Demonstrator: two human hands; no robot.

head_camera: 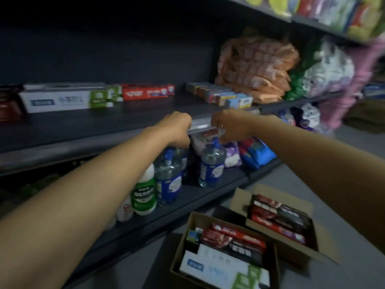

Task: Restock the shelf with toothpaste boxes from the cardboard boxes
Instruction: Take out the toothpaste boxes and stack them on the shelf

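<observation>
Both hands gripping one toothpaste box (201, 129) endwise: left hand (179, 130), right hand (229, 127) curling round its ends, levelling it at shelf (83, 124) near edge; cardboard boxes (210, 221) lying open below right, keeping stock within reach.

Centre frame, I hold a toothpaste box (201, 128) level between both my hands, at the front edge of the dark shelf (104, 126); it is blurred, silvery with some red. On the shelf at left lie white-and-green boxes (66, 99) and a red box (145, 92), lengthwise. At lower right, two open cardboard boxes on the floor: the near one (225, 253) has white, green and red cartons, the far one (279, 222) red and dark cartons.
</observation>
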